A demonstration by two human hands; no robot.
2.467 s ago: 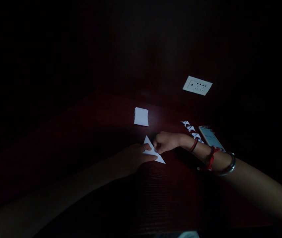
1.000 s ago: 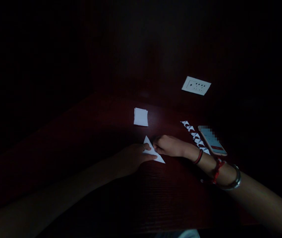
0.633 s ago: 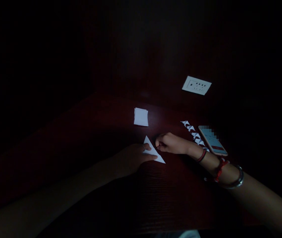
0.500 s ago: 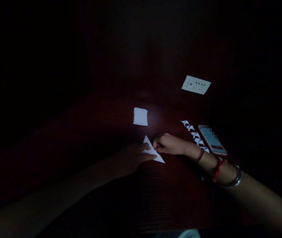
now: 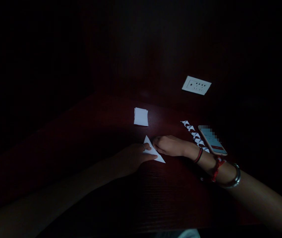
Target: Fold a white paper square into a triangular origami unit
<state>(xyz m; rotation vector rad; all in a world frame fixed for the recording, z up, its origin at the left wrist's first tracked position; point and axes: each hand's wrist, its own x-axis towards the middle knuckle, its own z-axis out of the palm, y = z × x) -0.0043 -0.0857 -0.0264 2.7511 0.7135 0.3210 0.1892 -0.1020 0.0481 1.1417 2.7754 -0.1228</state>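
A white sheet folded into a triangle (image 5: 159, 159) lies on the dark red tabletop. My left hand (image 5: 133, 157) rests on it, thumb and forefinger spread apart and pressing the paper flat. At the triangle's right slanting edge, my right hand (image 5: 168, 145) is curled into a loose fist. Its knuckles touch or nearly touch that edge, and its fingertips are mostly hidden. Just beyond the triangle sits a small stack of white paper squares (image 5: 141, 117).
A row of several small folded paper pieces (image 5: 195, 135) runs diagonally beyond my right wrist. Beside it lies a phone (image 5: 214, 140) with a lit screen. A white socket plate (image 5: 196, 85) is on the dark panel behind. The surroundings are very dark.
My right hand has shifted slightly up and left along the triangle's edge, and its fist has turned a little more knuckles-up. My left hand and the paper stay where they were.
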